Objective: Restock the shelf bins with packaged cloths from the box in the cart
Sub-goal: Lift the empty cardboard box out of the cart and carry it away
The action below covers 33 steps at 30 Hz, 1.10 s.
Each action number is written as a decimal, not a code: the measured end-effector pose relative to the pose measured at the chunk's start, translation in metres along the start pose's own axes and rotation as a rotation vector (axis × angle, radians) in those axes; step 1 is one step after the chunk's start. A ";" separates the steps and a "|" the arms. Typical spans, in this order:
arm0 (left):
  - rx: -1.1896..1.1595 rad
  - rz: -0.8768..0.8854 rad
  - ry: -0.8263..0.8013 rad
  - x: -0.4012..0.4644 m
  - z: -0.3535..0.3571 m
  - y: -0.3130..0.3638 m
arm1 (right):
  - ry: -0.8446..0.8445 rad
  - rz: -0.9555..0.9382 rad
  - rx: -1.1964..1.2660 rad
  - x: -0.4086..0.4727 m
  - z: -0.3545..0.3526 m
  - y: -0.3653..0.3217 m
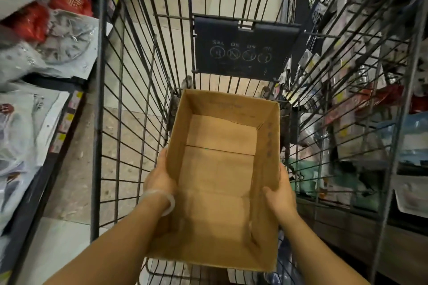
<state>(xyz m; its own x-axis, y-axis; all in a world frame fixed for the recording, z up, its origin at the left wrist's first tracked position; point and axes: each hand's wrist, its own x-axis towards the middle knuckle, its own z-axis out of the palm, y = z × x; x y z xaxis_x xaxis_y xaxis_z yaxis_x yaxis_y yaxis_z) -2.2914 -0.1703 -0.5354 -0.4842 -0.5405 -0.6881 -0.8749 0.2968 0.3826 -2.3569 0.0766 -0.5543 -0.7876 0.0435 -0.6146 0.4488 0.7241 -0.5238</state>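
Note:
A brown cardboard box (220, 169) with its top open sits inside the wire cart (129, 104). Its inside holds nothing that I can see; only the bare cardboard bottom shows. My left hand (159, 178) is pressed flat against the box's left outer wall, with a clear band on the wrist. My right hand (281, 194) grips the right wall, thumb inside over the rim and fingers outside. No packaged cloths are visible in the box.
Shelves on the left hold packaged goods in grey-white wrappers (25, 127) and red items (69, 2). On the right, hanging packets and bins (347, 104) show through the cart wires. A dark fold-down flap (245, 51) closes the cart's far end. Tiled floor lies below.

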 end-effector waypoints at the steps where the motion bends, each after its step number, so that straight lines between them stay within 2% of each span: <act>1: 0.009 0.011 0.006 -0.005 -0.004 0.005 | -0.001 0.026 -0.011 0.001 -0.004 -0.003; 6: 0.030 0.046 0.026 -0.031 -0.028 0.032 | 0.003 0.040 -0.022 -0.011 -0.037 -0.026; 13: -0.047 0.162 0.036 -0.091 -0.079 0.065 | 0.076 -0.081 -0.038 -0.058 -0.103 -0.079; 20: -0.154 0.288 0.054 -0.165 -0.133 0.070 | 0.099 -0.185 -0.130 -0.127 -0.152 -0.128; 25: -0.105 0.362 0.146 -0.227 -0.182 0.063 | 0.129 -0.337 -0.190 -0.197 -0.184 -0.164; 28: -0.163 0.433 0.206 -0.269 -0.214 0.051 | 0.153 -0.422 -0.219 -0.247 -0.196 -0.189; 33: -0.162 0.453 0.392 -0.339 -0.264 -0.010 | 0.158 -0.583 -0.218 -0.340 -0.180 -0.214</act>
<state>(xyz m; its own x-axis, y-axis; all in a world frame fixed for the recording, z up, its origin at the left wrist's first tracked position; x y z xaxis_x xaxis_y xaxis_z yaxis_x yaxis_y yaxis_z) -2.1184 -0.1980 -0.1434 -0.7434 -0.6469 -0.1698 -0.5564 0.4573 0.6938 -2.2610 0.0314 -0.1270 -0.9366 -0.3109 -0.1617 -0.1553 0.7819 -0.6037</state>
